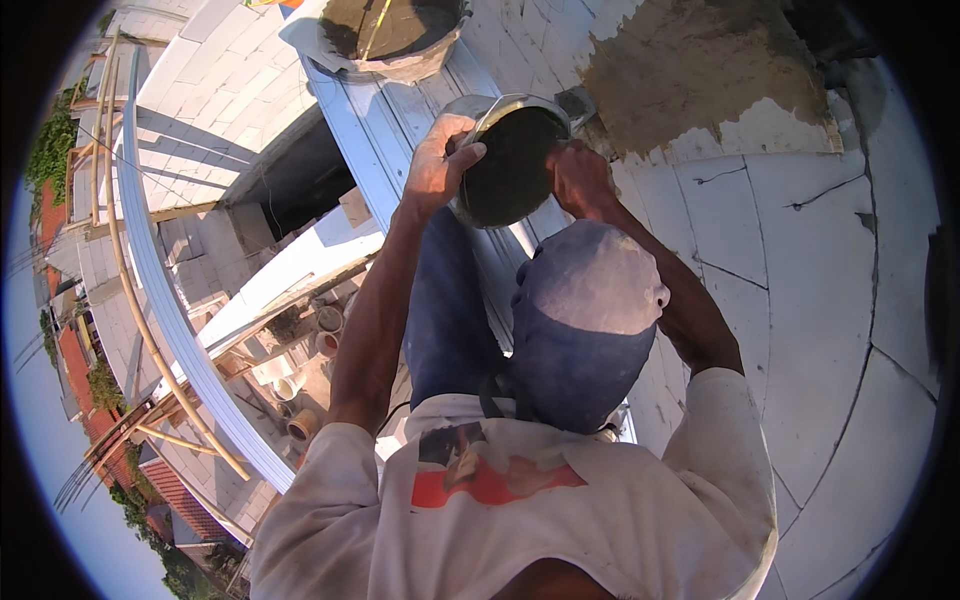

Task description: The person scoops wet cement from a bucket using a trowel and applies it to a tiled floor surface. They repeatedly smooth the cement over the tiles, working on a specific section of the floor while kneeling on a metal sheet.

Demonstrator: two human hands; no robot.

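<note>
My left hand (446,165) grips the left rim of a dark bucket (505,175) with its thumb over the edge. My right hand (580,180) is closed at the bucket's right side. The bucket has a thin handle arched at its top, and its inside looks dark grey. It is held above long pale metal planks (370,130), between my forearms and beyond my jeans-clad knees. Farther up, a larger tub (395,30) holds grey wet material with a thin yellow item in it.
Pale block surfaces (800,330) fill the right, with a patch of grey mortar (700,70) at the upper right. At left are a dark opening (295,165), bamboo poles (180,390), a long metal channel (200,355), drop-offs and red rooftops below.
</note>
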